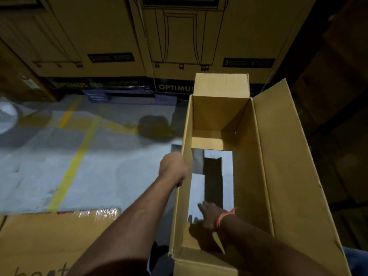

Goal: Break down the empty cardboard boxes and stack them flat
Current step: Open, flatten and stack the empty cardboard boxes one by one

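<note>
A long, empty brown cardboard box (256, 166) stands open in front of me, its top flaps folded outward. Its bottom is partly open, and grey floor shows through the gap. My left hand (173, 168) grips the top edge of the box's left wall, fingers curled over it. My right hand (209, 216), with an orange band at the wrist, reaches down inside the box and presses on the near bottom flap (194, 239), fingers spread. A flat piece of cardboard with shiny tape (49, 240) lies at the lower left.
Large printed cartons (179, 36) are stacked along the back on a dark pallet (127, 95). More stacked cartons (338, 96) rise on the right. The grey concrete floor (39, 166) has yellow lines and a dark stain (155, 126). A pale round object (8, 116) sits far left.
</note>
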